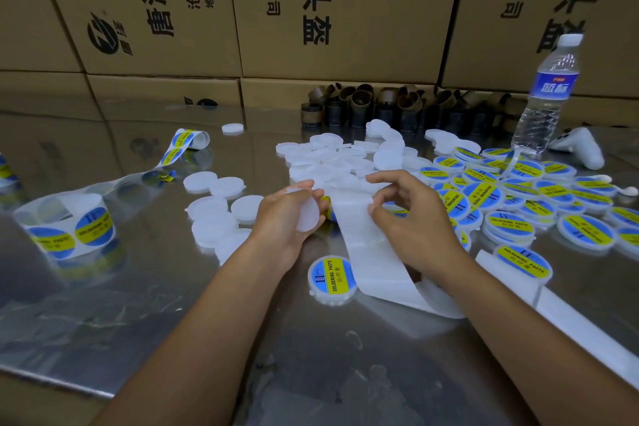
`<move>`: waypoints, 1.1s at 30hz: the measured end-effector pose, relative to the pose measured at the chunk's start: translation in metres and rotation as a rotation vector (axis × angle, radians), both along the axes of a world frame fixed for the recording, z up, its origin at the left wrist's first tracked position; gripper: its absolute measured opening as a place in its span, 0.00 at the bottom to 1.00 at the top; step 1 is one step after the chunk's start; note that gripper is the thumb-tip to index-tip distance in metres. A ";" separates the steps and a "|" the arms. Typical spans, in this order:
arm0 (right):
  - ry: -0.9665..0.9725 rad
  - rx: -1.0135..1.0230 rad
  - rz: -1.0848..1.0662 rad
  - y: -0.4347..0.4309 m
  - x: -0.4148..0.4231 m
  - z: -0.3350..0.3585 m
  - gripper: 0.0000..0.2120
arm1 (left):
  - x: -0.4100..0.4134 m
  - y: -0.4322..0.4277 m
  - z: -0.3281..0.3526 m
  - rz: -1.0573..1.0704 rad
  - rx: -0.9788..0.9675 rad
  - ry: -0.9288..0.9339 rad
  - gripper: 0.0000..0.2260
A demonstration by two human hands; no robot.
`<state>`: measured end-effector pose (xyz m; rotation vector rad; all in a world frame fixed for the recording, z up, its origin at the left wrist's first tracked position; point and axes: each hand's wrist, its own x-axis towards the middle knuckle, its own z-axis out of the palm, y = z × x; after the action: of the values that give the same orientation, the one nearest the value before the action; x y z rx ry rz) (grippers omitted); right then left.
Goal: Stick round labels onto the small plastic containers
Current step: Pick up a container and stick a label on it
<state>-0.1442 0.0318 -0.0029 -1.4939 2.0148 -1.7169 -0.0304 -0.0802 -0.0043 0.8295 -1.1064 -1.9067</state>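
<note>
A person's left hand grasps one blank white container, just left of a white backing strip. The right hand pinches that strip by its edge (whether a label is peeling there is hidden). Right of the strip lie dozens of labelled containers. Behind and left of it a comparable heap of blank containers waits, so the job looks roughly half done.

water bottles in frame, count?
1. The water bottle stands upright at the far right of the table, in front of the cartons. No other shows.
</note>
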 end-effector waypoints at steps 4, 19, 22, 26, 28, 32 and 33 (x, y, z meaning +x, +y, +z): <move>-0.168 -0.136 0.062 0.002 0.001 0.009 0.18 | 0.000 0.000 -0.001 -0.055 0.029 -0.082 0.06; -0.484 -0.155 0.419 0.008 0.015 0.019 0.16 | -0.001 0.004 0.002 -0.308 0.066 0.053 0.24; -0.543 -0.072 0.456 0.012 0.016 0.020 0.12 | -0.001 0.001 0.003 -0.268 0.057 0.091 0.23; -0.432 0.077 0.366 0.013 0.013 0.020 0.10 | -0.001 0.002 0.004 -0.207 0.034 0.114 0.18; -0.401 0.102 0.357 0.013 0.013 0.020 0.10 | -0.002 0.001 0.004 -0.166 0.023 0.163 0.16; -0.260 0.108 0.270 0.011 0.007 0.016 0.14 | -0.003 -0.001 0.002 -0.082 -0.067 0.270 0.11; -0.191 0.111 0.204 0.010 0.005 0.014 0.14 | -0.003 -0.002 0.001 -0.066 -0.098 0.285 0.10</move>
<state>-0.1389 0.0422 0.0111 -1.3889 1.7658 -1.5739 -0.0331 -0.0821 -0.0030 0.4539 -1.0513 -1.9361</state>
